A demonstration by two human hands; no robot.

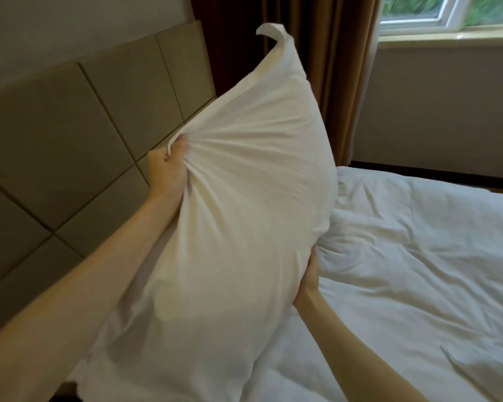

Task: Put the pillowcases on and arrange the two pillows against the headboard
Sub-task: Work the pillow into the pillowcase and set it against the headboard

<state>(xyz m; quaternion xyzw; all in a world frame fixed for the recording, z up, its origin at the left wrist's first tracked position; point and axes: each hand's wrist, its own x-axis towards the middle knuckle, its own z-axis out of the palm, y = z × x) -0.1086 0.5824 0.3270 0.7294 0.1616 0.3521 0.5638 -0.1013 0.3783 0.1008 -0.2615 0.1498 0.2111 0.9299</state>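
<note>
A white pillow (pixel 244 198), already inside its white pillowcase, is held upright in the air in the middle of the view, above the near left part of the bed. Its far upper corner ends in a loose, empty tip of cloth that curls over to the left. The left hand (pixel 169 166) is closed on the pillow's left edge about halfway up; the cloth is bunched in the grip, and creases fan out from it across the pillow's face. The right hand (pixel 310 281) is pressed against the pillow's right edge lower down; only the wrist and the heel of the hand are seen, the fingers being hidden behind the pillow, so the form of its grip cannot be told. Both forearms are bare and enter from the near edge. The padded beige headboard (pixel 70 140), divided into square panels, is seen at the left, just beside the pillow but apart from it. A rumpled white duvet (pixel 418 256) covers the bed at the right. At the far side, brown curtains (pixel 340 68) hang beside a white-framed window (pixel 453 15), through which greenery is seen.
</note>
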